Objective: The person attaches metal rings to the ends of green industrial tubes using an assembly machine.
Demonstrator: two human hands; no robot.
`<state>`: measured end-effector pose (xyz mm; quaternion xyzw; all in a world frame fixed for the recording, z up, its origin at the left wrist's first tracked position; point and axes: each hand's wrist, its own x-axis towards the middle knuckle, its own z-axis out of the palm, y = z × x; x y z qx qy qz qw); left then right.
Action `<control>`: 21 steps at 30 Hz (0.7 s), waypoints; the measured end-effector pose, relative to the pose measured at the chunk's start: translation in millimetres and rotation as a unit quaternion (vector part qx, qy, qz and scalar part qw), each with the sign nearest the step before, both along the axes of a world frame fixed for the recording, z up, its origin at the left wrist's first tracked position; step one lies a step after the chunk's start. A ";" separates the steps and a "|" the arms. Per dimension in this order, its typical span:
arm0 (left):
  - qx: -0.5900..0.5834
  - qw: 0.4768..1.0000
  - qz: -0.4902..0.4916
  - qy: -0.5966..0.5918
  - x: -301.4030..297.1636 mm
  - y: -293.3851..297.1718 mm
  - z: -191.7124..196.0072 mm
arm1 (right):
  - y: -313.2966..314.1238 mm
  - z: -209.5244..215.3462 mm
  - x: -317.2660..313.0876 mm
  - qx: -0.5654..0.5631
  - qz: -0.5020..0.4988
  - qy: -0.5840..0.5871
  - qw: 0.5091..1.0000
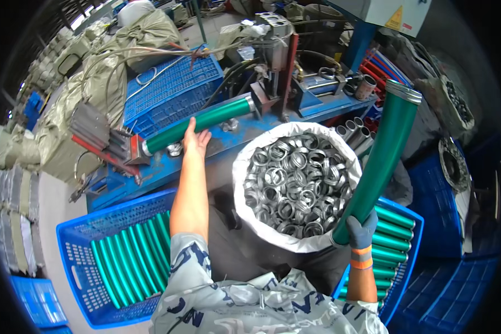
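Blocks [263, 101] bracketed a green tube [222, 114] above the blue tabletop [217, 149], the bare left hand [195, 142] loosely open against it; the gloved right hand [362, 229], fingers curled round, gripped a second tube [385, 147], slanting up beside a white sack [241, 186] of rings [295, 192]!

Two hands show: one bare left hand [196, 142] and one right hand [362, 229] in a grey glove. Each has one long, glossy green cylindrical tube at its fingers — one tube [206, 119] against the left fingertips, one tube [387, 150] within the right fingers. Two perforated blue plastic crates hold more: one crate [77, 261] below the left fingers with at least seven green tubes [129, 264], one crate [416, 245] beside the right fingers with at least six green tubes [392, 240]. Between both sets of fingers stands one round white fabric sack [241, 195] — its silvery metal rings [292, 183] are too many to count.
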<state>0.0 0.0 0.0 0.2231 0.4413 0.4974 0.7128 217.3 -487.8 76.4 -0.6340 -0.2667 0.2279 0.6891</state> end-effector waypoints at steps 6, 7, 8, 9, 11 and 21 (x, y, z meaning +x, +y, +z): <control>-0.007 1.000 -0.003 0.011 -2.5 -6.1 4.9 | 2.1 1.8 -8.2 0.001 0.001 0.013 1.000; -0.006 1.000 -0.011 0.014 -3.8 -3.9 6.9 | 3.1 0.3 -9.3 0.005 -0.007 0.020 1.000; -0.007 1.000 -0.023 0.018 -4.4 -2.3 8.4 | 1.4 -0.4 -9.9 0.017 -0.012 0.035 0.999; -0.008 0.999 -0.036 0.024 -3.7 -1.8 8.8 | -1.3 -0.8 -9.6 0.005 -0.027 0.024 0.999; -0.003 0.998 -0.051 0.042 -3.9 -3.7 8.3 | -5.5 -2.5 -7.0 -0.007 -0.046 0.036 0.998; -0.010 0.995 -0.080 0.065 -19.3 31.6 -29.0 | -161.1 -34.4 36.9 0.144 -0.308 0.082 0.937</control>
